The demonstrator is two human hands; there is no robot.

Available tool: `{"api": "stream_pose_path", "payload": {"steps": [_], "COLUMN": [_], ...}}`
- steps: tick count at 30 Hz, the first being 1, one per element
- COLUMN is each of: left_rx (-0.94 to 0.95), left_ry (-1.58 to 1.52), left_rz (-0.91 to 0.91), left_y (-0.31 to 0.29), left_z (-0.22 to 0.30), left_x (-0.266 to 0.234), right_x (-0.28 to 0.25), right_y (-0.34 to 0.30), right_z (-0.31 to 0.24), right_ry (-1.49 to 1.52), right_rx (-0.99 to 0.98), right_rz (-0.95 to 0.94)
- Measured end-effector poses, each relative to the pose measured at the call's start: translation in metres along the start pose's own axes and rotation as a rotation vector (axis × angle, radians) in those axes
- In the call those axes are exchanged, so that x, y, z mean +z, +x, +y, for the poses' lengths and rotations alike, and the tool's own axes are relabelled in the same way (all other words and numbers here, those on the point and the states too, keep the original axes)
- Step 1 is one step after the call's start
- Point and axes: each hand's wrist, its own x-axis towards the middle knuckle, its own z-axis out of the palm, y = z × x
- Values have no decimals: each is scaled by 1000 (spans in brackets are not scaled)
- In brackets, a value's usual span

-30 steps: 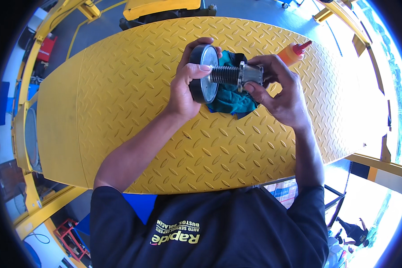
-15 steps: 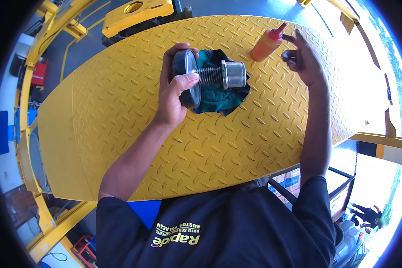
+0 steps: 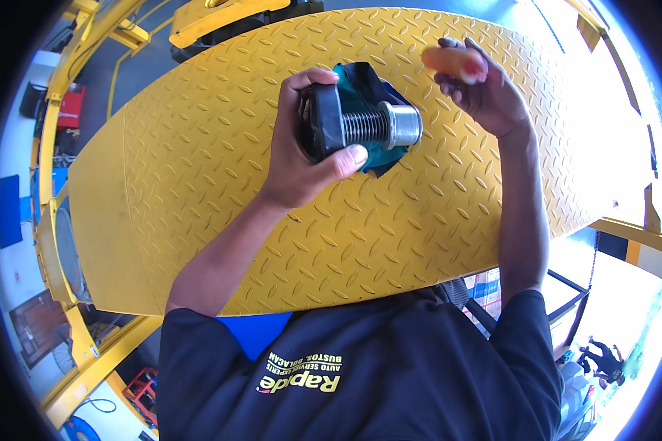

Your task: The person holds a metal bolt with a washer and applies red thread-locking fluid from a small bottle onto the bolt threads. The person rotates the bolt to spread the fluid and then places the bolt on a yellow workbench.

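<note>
My left hand (image 3: 305, 147) is wrapped round the black pad of a screw-stemmed lift pad (image 3: 365, 127), thumb along its near edge. Its threaded stem points right and ends in a silver metal collar (image 3: 403, 126). Behind and beneath it a dark green and black cloth (image 3: 379, 84) lies crumpled on the yellow tread-plate surface (image 3: 331, 235). To the far right my right hand (image 3: 485, 92) is closed on an orange squeeze bottle (image 3: 449, 62), lifted and tipped over with its red cap end toward my palm. The bottle is blurred by motion.
Beyond the far edge stands a yellow machine part (image 3: 228, 20) with a dark base. Yellow posts (image 3: 59, 147) rise at the left. A red tool cabinet (image 3: 71, 106) is farther off. Another person (image 3: 603, 360) is in the distance at lower right.
My right hand has taken hold of the orange bottle, which stood upright on the plate, and raised and tipped it. My left hand has shifted the lift pad slightly right and turned it.
</note>
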Motion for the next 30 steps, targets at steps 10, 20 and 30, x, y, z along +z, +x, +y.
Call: {"api": "stream_pose_path", "payload": {"steps": [10, 20, 30], "left_rx": [16, 0, 47], "left_ry": [106, 85, 108], "left_rz": [-72, -130, -190], "left_y": [-2, -2, -3], "left_z": [0, -1, -12], "left_x": [9, 11, 6], "right_x": [62, 74, 55], "right_y": [-15, -13, 1], "right_z": [3, 21, 42], "right_ry": [83, 307, 220], "right_rx": [32, 114, -35], "right_rz": [103, 0, 163]}}
